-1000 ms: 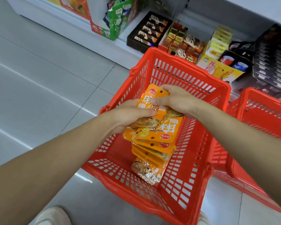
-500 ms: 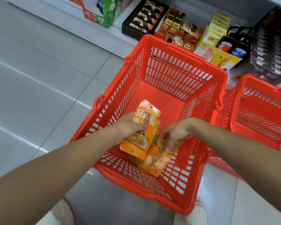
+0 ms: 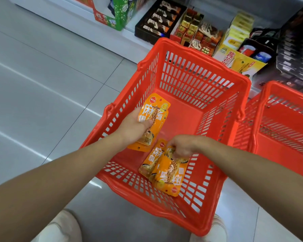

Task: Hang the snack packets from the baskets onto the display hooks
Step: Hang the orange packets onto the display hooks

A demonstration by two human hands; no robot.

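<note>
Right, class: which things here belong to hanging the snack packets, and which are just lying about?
Job: left hand gripping upper packets; right hand pinching lower packets; near basket; second basket.
Lying about: black tray of bars; yellow boxes; green carton.

Second basket [image 3: 285, 88] cut by right edge, shoes [image 3: 59, 227] by bottom edge, dark boxes [image 3: 297, 49] blurred

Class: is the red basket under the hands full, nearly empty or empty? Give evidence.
Nearly empty: the basket floor is mostly bare; left hand and right hand grip the few orange packets.
</note>
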